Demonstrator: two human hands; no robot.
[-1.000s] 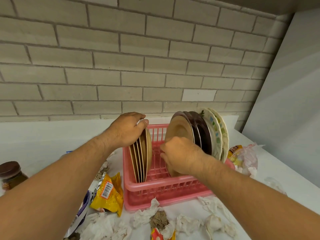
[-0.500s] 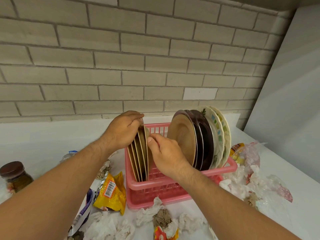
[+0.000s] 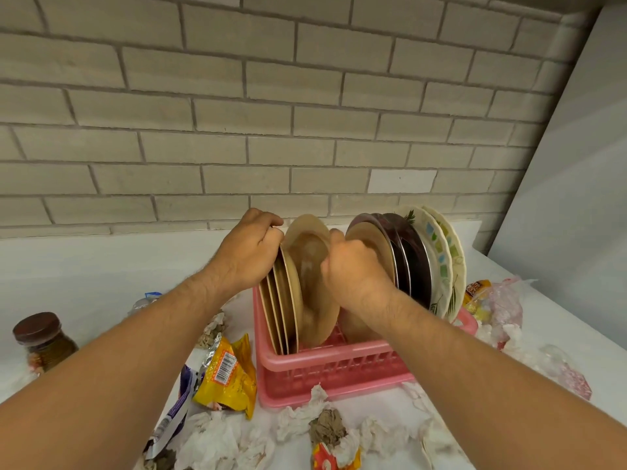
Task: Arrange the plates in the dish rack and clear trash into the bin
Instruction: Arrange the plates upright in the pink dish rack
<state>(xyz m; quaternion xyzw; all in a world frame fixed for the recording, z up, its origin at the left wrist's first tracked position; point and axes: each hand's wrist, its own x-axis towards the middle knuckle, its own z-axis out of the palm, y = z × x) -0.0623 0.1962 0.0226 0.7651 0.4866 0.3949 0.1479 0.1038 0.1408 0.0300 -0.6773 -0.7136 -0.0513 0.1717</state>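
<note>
A pink plastic dish rack (image 3: 325, 362) stands on the white counter. At its left end several tan plates (image 3: 280, 313) stand on edge, and my left hand (image 3: 249, 254) grips their top rims. My right hand (image 3: 353, 276) holds one tan plate (image 3: 308, 262) by its rim, tilted away from that stack in the middle of the rack. At the right end stand another tan plate (image 3: 371, 242), dark brown plates (image 3: 412, 262) and two cream patterned plates (image 3: 441, 256). Crumpled tissues (image 3: 207, 442) and a yellow snack wrapper (image 3: 230, 374) lie in front. No bin is in view.
A brown-lidded jar (image 3: 42, 340) stands at the left edge. A purple wrapper (image 3: 173, 412) lies beside the yellow one. Plastic bags and wrappers (image 3: 492, 303) are heaped right of the rack. A brick wall runs behind; a grey panel closes the right side.
My right hand left the right-hand plates, moved to the left stack and pulled one tan plate out toward the rack's middle. My left hand stayed on the stack.
</note>
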